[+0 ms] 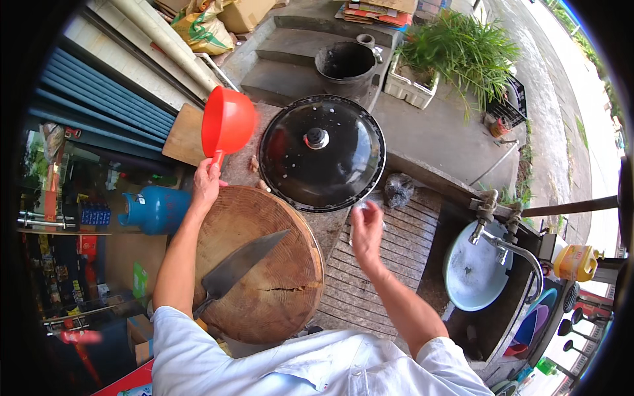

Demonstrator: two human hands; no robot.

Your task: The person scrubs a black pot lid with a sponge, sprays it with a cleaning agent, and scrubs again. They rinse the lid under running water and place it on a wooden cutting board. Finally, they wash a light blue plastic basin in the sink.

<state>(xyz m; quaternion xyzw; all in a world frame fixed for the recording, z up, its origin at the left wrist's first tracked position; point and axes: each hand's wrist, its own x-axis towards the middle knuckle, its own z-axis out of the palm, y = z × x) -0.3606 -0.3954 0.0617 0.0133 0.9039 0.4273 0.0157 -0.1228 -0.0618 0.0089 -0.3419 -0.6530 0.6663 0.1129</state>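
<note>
My left hand grips the handle of a red plastic water dipper, raised beyond the left rim of a round wooden chopping block. A dark-bladed cleaver lies flat on the block, its handle towards my body. In front stands a black domed lid with a knob, dotted with small white spots. My right hand hovers, fingers curled, near the lid's lower right edge. Something clear shows around those fingers; whether they hold it is hidden.
A ribbed stone drainboard leads right to a sink holding a pale blue basin of sudsy water under a metal faucet. A dark plastic bag sits by the lid. Left is a blue gas cylinder; beyond the lid, a black bucket.
</note>
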